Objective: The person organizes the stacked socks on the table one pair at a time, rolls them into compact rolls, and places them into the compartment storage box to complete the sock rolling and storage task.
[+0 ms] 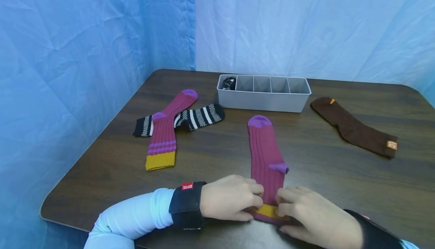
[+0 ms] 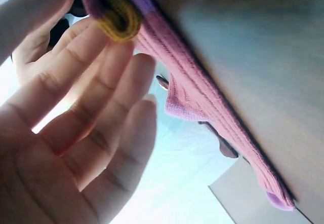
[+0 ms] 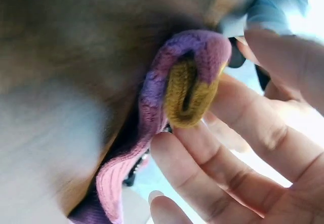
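Note:
A maroon sock [image 1: 266, 151] with purple toe and heel lies lengthwise in front of me, its toe away from me. Its near end is folded over into a roll, with the mustard cuff [image 3: 192, 95] tucked inside. My left hand [image 1: 234, 198] holds the left side of this roll between thumb and fingers. On the right side, my right hand [image 1: 312, 215] grips the same roll, fingertips [image 3: 177, 148] against the knit. A matching maroon sock [image 1: 166, 128] lies flat at the left, across a black-and-white patterned sock [image 1: 204, 117].
A grey divided box [image 1: 261, 101] stands at the back of the dark wooden table [image 1: 112, 169], with a dark bundle [image 1: 229, 83] in its leftmost compartment. A brown sock [image 1: 353, 128] lies to the right. Blue sheeting [image 1: 85, 53] hangs behind and at the left.

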Tool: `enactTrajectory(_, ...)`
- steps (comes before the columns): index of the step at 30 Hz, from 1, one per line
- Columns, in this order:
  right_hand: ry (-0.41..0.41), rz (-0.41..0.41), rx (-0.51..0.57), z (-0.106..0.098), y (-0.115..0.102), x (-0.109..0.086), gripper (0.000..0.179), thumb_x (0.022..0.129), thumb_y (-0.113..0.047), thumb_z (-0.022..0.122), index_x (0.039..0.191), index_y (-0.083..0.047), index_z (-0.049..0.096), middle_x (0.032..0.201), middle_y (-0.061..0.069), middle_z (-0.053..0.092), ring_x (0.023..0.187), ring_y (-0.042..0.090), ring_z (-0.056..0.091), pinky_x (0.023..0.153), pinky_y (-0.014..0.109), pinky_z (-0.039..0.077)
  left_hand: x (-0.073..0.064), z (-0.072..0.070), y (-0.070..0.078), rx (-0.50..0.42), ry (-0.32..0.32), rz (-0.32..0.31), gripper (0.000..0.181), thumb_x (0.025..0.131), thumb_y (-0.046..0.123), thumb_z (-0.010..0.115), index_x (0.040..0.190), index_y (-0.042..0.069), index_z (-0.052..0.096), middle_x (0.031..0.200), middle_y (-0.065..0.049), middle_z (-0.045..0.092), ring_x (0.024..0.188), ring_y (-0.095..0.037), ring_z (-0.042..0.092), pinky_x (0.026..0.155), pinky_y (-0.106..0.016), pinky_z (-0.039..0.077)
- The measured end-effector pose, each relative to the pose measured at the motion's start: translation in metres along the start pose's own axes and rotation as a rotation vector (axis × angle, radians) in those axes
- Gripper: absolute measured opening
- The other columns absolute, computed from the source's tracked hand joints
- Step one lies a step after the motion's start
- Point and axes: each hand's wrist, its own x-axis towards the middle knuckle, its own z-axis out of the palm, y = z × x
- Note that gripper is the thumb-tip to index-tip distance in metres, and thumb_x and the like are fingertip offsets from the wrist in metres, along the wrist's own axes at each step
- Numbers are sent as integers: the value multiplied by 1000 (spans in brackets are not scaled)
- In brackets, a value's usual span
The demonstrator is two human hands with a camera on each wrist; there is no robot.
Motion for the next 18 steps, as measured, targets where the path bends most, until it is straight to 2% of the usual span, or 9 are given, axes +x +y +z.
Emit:
enactTrajectory(4,-34,-11,-73,0,-2,-1,25,60,-36,71,70,-24,52,73,-17,39,64,-2,36,57,17,32,1,0,2,59,-2,-5,18,76,28,62,92,20,61,85,10,52,74,1,45,62,-7,34)
enactTrajectory(8,-50,-23,-126,-1,-4,-1,28,58,-38,71,71,-22,53,72,-16,41,63,1,39,58,21,34,1,1,4,65,-3,-11,12,77,22,60,88,20,61,79,11,51,70,2,44,59,-7,33)
enactTrajectory(14,-52,-5,-139,0,-7,-1,29,60,-39,71,73,-21,52,74,-15,43,65,2,39,59,22,35,1,0,4,-2,7,-23,13,78,15,57,90,19,56,75,12,54,65,4,46,57,-5,32)
enactTrajectory(18,18,1,-157,3,-8,0,29,59,-29,72,76,-19,50,71,-16,44,64,1,40,61,21,35,0,0,5,-95,26,-12,17,79,11,54,94,17,49,74,11,55,62,5,46,57,-5,32)
